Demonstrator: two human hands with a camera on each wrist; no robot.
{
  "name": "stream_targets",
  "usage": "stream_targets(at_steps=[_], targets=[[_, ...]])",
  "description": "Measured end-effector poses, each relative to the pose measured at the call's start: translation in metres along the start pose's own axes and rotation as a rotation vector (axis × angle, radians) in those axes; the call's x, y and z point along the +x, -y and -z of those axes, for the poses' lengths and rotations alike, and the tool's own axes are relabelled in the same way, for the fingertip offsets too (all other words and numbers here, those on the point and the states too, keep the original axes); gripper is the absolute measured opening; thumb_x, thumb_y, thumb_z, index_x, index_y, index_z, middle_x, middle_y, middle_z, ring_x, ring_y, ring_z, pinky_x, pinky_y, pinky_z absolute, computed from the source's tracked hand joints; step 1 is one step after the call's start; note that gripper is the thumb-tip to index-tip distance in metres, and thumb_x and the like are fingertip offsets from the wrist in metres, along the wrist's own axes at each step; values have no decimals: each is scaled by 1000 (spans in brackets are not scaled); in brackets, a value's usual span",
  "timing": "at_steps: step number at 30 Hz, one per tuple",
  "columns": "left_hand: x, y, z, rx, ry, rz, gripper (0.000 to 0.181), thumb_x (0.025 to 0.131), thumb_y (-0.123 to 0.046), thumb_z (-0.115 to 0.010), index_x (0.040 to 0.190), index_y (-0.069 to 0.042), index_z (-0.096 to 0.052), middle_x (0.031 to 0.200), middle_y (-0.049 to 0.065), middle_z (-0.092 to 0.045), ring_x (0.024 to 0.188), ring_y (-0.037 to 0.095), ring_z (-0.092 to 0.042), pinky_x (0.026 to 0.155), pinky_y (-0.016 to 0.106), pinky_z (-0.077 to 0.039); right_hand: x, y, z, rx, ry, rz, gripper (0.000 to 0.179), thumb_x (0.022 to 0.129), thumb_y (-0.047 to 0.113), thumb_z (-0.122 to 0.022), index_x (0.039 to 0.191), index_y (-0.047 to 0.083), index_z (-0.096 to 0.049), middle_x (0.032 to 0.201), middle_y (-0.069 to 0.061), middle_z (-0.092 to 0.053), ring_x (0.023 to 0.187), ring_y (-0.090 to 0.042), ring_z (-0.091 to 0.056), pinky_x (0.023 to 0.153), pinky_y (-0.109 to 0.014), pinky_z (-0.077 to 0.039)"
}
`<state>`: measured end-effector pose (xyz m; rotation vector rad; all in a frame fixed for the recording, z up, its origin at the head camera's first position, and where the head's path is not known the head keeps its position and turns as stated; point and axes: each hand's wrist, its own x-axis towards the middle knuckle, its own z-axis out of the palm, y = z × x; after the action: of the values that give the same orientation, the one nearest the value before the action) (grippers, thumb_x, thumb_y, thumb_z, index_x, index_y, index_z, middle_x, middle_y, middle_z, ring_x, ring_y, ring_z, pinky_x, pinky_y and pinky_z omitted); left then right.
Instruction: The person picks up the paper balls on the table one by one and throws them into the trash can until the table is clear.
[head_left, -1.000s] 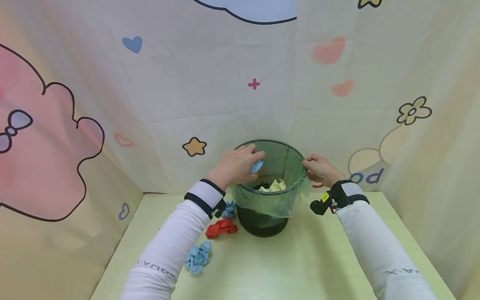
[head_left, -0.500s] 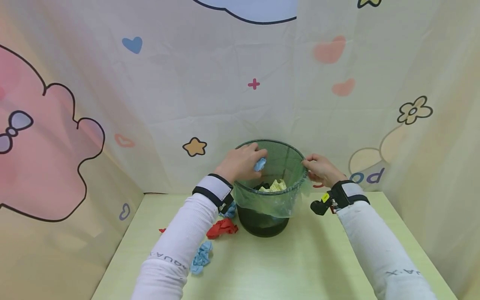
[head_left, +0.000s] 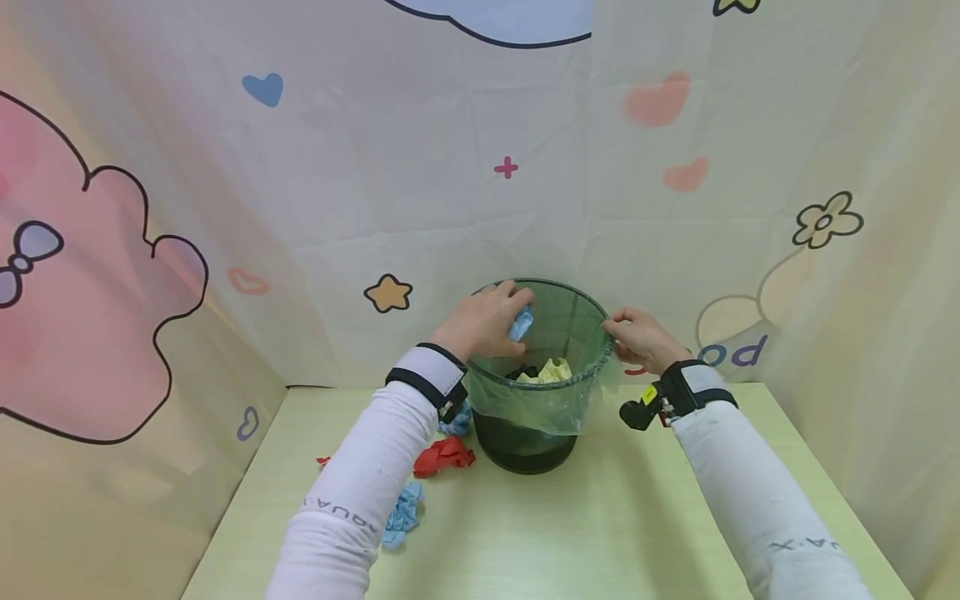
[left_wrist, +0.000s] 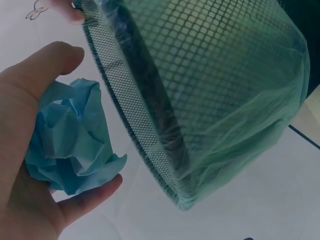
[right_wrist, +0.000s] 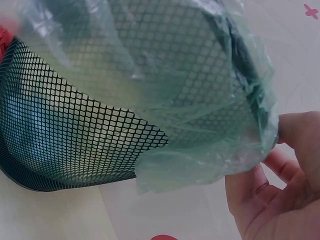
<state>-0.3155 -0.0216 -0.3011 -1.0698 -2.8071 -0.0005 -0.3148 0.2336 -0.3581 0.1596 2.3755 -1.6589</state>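
Bin (head_left: 525, 455): dark mesh, standing upright toward the far side of the table (head_left: 645, 533), its green liner (head_left: 536, 410) folding down over the rim.
Left hand (head_left: 483, 323): hovering over the left side of the bin's mouth, thumb and fingers curling round a crumpled blue paper (left_wrist: 70, 140), which is showing between them, clear of the rim.
Right hand (head_left: 645, 340): pinching rim and liner on the right, thumb and fingers clamping there, the thumb's tip hiding behind the plastic up close.
Inside the bin: yellow paper (head_left: 551, 372) lying crumpled, something dark showing just left of it.
Left of the bin: second blue paper (head_left: 456, 419) sitting just beside it, red paper (head_left: 443, 457) lying nearer, third blue paper (head_left: 402, 515) nearer again, partly hiding behind the left sleeve (head_left: 348, 492).
Far side: printed cloth (head_left: 420, 167) hanging behind everything.
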Motion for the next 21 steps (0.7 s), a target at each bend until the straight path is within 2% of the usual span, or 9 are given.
stream_targets(at_steps=[4, 13, 21], targets=[[0, 1, 0, -6, -11, 5, 60, 78, -43, -68, 128, -23, -43, 123, 4, -43, 99, 20, -50, 75, 32, -50, 0, 0, 0, -3, -5, 2, 15, 98, 20, -40, 105, 7, -39, 90, -6, -35, 62, -10, -41, 60, -21, -42], [-1, 0, 0, 19, 33, 39, 69, 78, -49, -67, 136, -25, -38, 133, 2, -39, 111, 21, -47, 79, 36, -49, -1, 1, -1, 7, 4, 2, 15, 98, 20, -40, 106, 7, -39, 88, -5, -35, 61, -10, -41, 59, -21, -41], [-5, 2, 0, 25, 34, 29, 73, 79, -51, -65, 140, -25, -34, 138, 3, -38, 118, 23, -45, 86, 38, -47, -1, 1, 0, 5, 1, 0, 15, 98, 20, -40, 105, 7, -39, 88, -5, -35, 61, -10, -41, 60, -21, -42]])
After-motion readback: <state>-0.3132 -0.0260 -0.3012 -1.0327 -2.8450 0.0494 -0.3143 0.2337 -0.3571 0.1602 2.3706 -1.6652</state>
